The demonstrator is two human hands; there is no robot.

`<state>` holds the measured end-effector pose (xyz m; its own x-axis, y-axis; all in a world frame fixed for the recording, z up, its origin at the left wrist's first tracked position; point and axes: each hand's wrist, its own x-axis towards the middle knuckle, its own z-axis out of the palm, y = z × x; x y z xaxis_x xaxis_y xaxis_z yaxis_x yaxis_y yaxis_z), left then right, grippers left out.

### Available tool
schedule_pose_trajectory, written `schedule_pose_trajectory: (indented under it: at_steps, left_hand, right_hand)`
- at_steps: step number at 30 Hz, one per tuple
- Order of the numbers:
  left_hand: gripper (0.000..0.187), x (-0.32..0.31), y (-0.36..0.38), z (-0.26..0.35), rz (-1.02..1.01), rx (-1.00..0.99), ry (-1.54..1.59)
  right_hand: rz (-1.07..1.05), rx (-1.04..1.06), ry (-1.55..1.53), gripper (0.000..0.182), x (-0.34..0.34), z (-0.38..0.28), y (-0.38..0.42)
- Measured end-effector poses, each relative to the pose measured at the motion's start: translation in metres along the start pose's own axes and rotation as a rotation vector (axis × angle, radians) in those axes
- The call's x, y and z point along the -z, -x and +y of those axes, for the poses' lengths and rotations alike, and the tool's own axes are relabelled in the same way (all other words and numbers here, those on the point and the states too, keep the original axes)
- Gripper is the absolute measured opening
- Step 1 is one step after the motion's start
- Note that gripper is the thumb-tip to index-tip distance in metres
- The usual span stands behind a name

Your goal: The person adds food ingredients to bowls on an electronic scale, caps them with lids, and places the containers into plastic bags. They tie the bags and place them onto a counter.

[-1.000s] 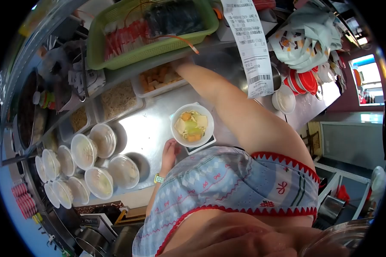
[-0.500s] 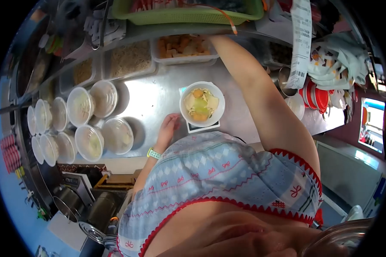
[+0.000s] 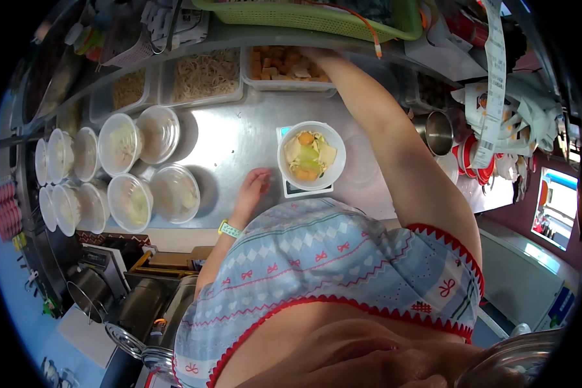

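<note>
My right hand [image 3: 315,55] reaches far over the steel counter into a white tray [image 3: 284,86] of orange and tan food cubes. Its fingers are partly hidden under the shelf edge. My left hand [image 3: 255,183] rests flat on the counter with nothing in it, just left of a white bowl [image 3: 340,152]. The bowl stands on a small scale [image 3: 291,189] and holds pale slices, green leaf and orange pieces.
Two trays of noodles [image 3: 204,74] sit left of the cube tray. Several lidded plastic bowls [image 3: 130,197] crowd the counter's left side. A green basket [image 3: 317,16] rests on the shelf above. A steel cup [image 3: 438,132], red lids [image 3: 470,157] and a hanging receipt [image 3: 495,71] are at the right.
My head has shifted, so the counter sits more squarely in view. My right hand stays at the cube tray and my left hand stays on the counter by the bowl.
</note>
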<state>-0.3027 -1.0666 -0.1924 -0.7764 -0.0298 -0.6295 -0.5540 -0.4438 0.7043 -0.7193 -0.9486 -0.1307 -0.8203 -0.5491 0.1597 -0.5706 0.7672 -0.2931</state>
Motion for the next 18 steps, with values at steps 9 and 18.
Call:
schedule_pose_trajectory:
  at_steps: [9, 18]
  left_hand:
    - [0.023, -0.002, -0.005, -0.003, 0.010, -0.010, 0.019]
    - [0.018, -0.007, -0.003, 0.005, 0.019, 0.001, 0.049]
  right_hand:
    - [0.135, -0.063, 0.038, 0.038, 0.039, -0.004, 0.005]
    - [0.277, -0.219, -0.377, 0.039, 0.040, -0.015, 0.025]
